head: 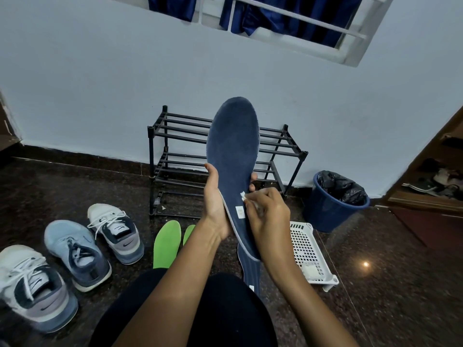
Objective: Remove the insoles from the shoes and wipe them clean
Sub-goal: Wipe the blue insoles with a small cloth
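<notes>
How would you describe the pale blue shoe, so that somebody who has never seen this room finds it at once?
Find the black shoe rack; to its left, three shoes stand in a line on the floor. The pale blue shoe is the middle one. Its neighbours, the far shoe and the near shoe, are white with white laces.

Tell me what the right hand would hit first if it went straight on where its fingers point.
The navy insole: the right hand, pinching a white wipe, points up-left at its heel half, apparently touching it.
</notes>
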The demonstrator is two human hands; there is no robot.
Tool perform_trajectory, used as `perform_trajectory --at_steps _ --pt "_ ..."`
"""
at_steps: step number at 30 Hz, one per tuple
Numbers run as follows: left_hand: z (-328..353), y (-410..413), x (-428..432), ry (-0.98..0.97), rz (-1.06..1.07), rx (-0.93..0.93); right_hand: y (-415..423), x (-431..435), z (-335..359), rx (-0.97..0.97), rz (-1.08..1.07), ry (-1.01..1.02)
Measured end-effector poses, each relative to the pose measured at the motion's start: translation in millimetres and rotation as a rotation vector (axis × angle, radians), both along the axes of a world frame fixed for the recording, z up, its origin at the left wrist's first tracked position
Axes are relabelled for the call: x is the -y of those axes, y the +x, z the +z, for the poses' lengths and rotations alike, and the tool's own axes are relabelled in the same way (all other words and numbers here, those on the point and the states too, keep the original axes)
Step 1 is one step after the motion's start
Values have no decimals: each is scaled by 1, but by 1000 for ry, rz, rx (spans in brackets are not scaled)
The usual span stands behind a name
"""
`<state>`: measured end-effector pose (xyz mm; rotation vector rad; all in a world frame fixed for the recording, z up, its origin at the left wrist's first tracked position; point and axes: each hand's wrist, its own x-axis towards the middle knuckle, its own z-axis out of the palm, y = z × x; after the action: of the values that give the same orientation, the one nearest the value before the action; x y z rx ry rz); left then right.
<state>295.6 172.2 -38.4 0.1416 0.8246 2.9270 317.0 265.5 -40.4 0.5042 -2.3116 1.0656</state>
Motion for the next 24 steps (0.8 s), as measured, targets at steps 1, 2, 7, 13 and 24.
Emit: perform_trajectory --at_steps 1,2,7,13,24 --pt "0 -1 0 9 2 0 4 2 -2 -8 15 5" --pt "-1 -2 0 19 7 0 8 4 -5 -24 31 11" --pt "-2 -3 -2 1 -8 -6 8 5 -5 -39 36 24" --pt "-3 -1 -4 -11 -9 6 -5 4 -2 -44 -3 -2" --pt "-1 -2 -5 -19 -20 32 0 5 1 -29 25 -19"
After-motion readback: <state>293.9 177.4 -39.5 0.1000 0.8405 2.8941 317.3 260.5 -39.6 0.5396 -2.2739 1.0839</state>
